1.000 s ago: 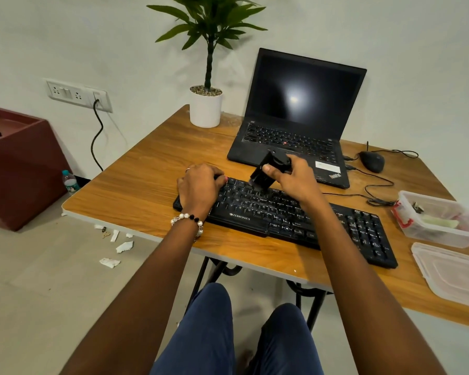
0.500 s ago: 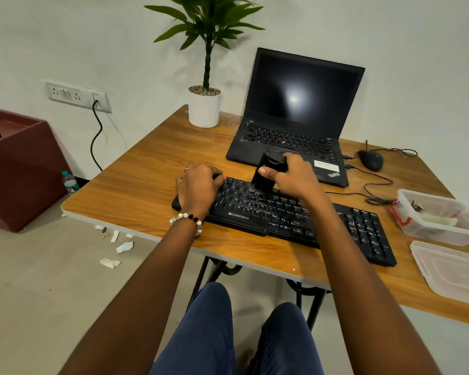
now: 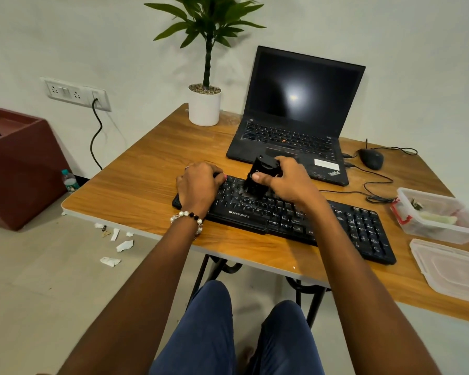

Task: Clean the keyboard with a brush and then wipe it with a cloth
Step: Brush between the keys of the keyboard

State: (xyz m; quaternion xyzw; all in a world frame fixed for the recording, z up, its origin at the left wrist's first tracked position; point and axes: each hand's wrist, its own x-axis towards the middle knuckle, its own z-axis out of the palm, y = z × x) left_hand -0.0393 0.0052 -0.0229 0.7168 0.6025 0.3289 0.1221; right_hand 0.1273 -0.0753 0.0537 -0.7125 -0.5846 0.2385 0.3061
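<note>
A: Keyboard (image 3: 282,217) position?
B: On the table (image 3: 146,190), front edge. Left hand (image 3: 198,185) curled over its left end.
A: Brush (image 3: 260,180)?
B: Right hand (image 3: 287,182) clamps it, bristles on the keys. Laptop (image 3: 295,117) behind the keyboard.

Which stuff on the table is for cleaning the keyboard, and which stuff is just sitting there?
For the job:
- keyboard, steadied at its left end by the left hand
- brush, gripped by the right hand, bristles on the keys

Just sitting there:
- laptop
- mouse
- potted plant
- plastic box
- box lid

A wiping cloth cannot be picked out.
</note>
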